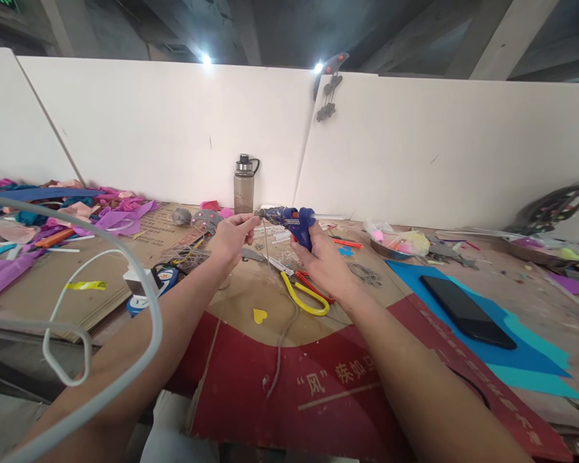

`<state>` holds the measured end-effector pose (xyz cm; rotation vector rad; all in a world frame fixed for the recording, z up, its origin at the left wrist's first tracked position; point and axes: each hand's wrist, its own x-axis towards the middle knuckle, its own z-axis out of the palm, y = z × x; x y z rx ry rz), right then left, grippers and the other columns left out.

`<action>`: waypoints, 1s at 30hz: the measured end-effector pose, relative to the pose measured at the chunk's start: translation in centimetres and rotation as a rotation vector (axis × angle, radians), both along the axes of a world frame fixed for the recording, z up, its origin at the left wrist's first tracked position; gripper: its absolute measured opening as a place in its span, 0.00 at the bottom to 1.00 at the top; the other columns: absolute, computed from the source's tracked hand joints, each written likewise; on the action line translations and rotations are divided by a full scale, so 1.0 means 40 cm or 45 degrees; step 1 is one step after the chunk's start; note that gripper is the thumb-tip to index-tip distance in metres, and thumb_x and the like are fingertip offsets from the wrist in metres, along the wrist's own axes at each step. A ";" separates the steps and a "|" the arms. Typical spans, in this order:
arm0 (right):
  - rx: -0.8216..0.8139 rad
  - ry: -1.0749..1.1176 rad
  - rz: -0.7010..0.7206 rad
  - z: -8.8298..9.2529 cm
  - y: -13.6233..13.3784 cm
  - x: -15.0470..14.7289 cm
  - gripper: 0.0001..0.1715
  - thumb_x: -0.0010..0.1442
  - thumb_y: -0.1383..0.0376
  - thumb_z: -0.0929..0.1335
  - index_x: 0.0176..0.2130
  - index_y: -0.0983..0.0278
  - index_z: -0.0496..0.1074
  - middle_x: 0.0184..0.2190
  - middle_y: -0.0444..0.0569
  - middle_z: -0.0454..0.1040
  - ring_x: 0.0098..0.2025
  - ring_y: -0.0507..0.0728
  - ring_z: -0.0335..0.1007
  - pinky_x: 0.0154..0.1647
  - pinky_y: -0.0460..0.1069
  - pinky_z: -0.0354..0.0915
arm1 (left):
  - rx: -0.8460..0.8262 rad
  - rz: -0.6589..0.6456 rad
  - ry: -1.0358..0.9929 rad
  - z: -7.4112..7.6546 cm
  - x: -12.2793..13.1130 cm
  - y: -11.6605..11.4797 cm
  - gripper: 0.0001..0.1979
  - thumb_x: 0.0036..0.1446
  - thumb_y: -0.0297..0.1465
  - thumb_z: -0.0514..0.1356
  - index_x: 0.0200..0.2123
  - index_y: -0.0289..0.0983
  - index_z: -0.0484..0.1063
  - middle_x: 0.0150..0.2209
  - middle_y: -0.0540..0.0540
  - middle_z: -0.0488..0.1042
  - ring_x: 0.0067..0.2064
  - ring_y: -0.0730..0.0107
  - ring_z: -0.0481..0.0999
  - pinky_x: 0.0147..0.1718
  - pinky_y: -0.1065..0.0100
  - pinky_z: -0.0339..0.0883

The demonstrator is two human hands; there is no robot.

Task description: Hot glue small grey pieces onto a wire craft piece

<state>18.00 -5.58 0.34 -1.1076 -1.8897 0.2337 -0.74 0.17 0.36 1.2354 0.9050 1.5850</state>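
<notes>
My right hand [327, 257] is wrapped round the handle of a blue glue gun [303, 225], held above the table. Its nozzle points left, close to my left fingertips. My left hand [232, 239] is closed in a pinch at the nozzle's tip, on a thin grey-brown cord [266, 241] that hangs down; the exact grip point is partly hidden. Below lie yellow-handled scissors [311, 303], a red-handled tool [313, 286] and a small yellow heart [259, 316] on the red and brown cardboard [251, 379].
A bottle [244, 186] stands against the white partition [174, 128]. At right, a black phone [466, 312] rests on blue sheets [408, 276]. Coloured scraps [120, 215] are heaped at left, near a power strip [149, 292]. A white cable [157, 321] loops across the near left.
</notes>
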 end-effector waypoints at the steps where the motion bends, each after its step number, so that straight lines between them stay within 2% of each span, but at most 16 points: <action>1: -0.002 0.001 -0.002 0.000 -0.001 0.000 0.18 0.61 0.62 0.61 0.51 0.62 0.63 0.38 0.52 0.71 0.38 0.60 0.66 0.42 0.55 0.63 | 0.006 -0.003 0.005 0.000 0.000 0.000 0.13 0.40 0.36 0.70 0.22 0.33 0.73 0.16 0.53 0.63 0.18 0.82 0.59 0.17 0.75 0.51; 5: -0.025 0.000 -0.023 0.003 -0.002 -0.001 0.18 0.61 0.62 0.61 0.50 0.63 0.64 0.38 0.53 0.71 0.38 0.61 0.66 0.42 0.56 0.63 | 0.016 -0.009 0.022 -0.002 0.001 0.001 0.13 0.40 0.36 0.70 0.21 0.33 0.72 0.15 0.53 0.63 0.18 0.82 0.58 0.16 0.75 0.50; 8: -0.073 0.062 0.034 0.001 -0.002 0.000 0.17 0.60 0.61 0.62 0.49 0.62 0.65 0.38 0.52 0.71 0.38 0.60 0.66 0.41 0.56 0.64 | -0.015 -0.032 -0.015 -0.002 0.000 0.002 0.13 0.39 0.37 0.70 0.21 0.33 0.73 0.17 0.52 0.65 0.19 0.82 0.59 0.17 0.75 0.51; 12: -0.191 0.328 0.156 -0.003 0.006 0.001 0.16 0.57 0.62 0.64 0.46 0.60 0.65 0.36 0.48 0.71 0.31 0.55 0.65 0.33 0.52 0.66 | -0.089 -0.042 -0.105 -0.003 -0.008 0.006 0.15 0.37 0.37 0.71 0.23 0.32 0.74 0.23 0.49 0.70 0.20 0.84 0.60 0.17 0.76 0.53; 16: -0.379 0.692 0.224 0.001 0.025 0.008 0.17 0.52 0.63 0.66 0.44 0.59 0.63 0.34 0.44 0.70 0.23 0.50 0.61 0.24 0.49 0.65 | -0.129 -0.050 -0.153 -0.005 -0.014 0.014 0.15 0.36 0.36 0.71 0.24 0.32 0.74 0.26 0.48 0.72 0.20 0.84 0.61 0.17 0.76 0.54; 20: -0.559 0.885 0.088 -0.013 0.059 0.040 0.14 0.49 0.66 0.65 0.38 0.59 0.62 0.32 0.44 0.72 0.22 0.50 0.61 0.23 0.48 0.64 | -0.110 -0.094 -0.168 -0.007 -0.005 0.009 0.14 0.37 0.35 0.71 0.24 0.33 0.72 0.25 0.50 0.71 0.21 0.84 0.61 0.17 0.76 0.53; 22: -0.646 0.760 -0.052 -0.034 0.079 0.066 0.08 0.49 0.67 0.64 0.33 0.60 0.62 0.28 0.45 0.72 0.22 0.52 0.63 0.25 0.50 0.65 | -0.101 -0.136 -0.166 -0.007 0.004 0.002 0.14 0.37 0.34 0.71 0.23 0.33 0.71 0.24 0.51 0.70 0.21 0.84 0.61 0.18 0.76 0.54; 24: -0.640 0.425 -0.257 -0.057 0.097 0.094 0.05 0.49 0.67 0.65 0.26 0.60 0.62 0.23 0.47 0.70 0.25 0.55 0.66 0.29 0.53 0.65 | -0.107 -0.179 -0.160 -0.007 0.014 -0.008 0.14 0.36 0.34 0.71 0.23 0.33 0.70 0.24 0.51 0.69 0.21 0.83 0.61 0.18 0.76 0.54; 27: -0.491 0.002 -0.556 -0.074 0.113 0.122 0.14 0.45 0.66 0.70 0.19 0.60 0.59 0.21 0.53 0.70 0.36 0.65 0.70 0.40 0.60 0.63 | -0.116 -0.223 -0.138 -0.007 0.029 -0.021 0.15 0.37 0.34 0.71 0.23 0.33 0.70 0.25 0.51 0.69 0.21 0.84 0.60 0.18 0.76 0.53; 29: -0.327 -0.048 -0.633 -0.066 0.110 0.119 0.15 0.44 0.65 0.72 0.19 0.61 0.60 0.26 0.58 0.72 0.44 0.69 0.67 0.47 0.64 0.59 | -0.108 -0.229 -0.105 -0.007 0.038 -0.029 0.15 0.39 0.35 0.71 0.23 0.33 0.70 0.25 0.51 0.69 0.21 0.84 0.59 0.17 0.77 0.51; 30: -0.248 -0.021 -0.614 -0.058 0.103 0.108 0.14 0.46 0.64 0.71 0.20 0.62 0.61 0.28 0.59 0.72 0.46 0.70 0.66 0.49 0.65 0.58 | -0.100 -0.229 -0.086 -0.006 0.043 -0.033 0.15 0.39 0.36 0.70 0.23 0.33 0.70 0.26 0.50 0.69 0.21 0.84 0.58 0.17 0.77 0.50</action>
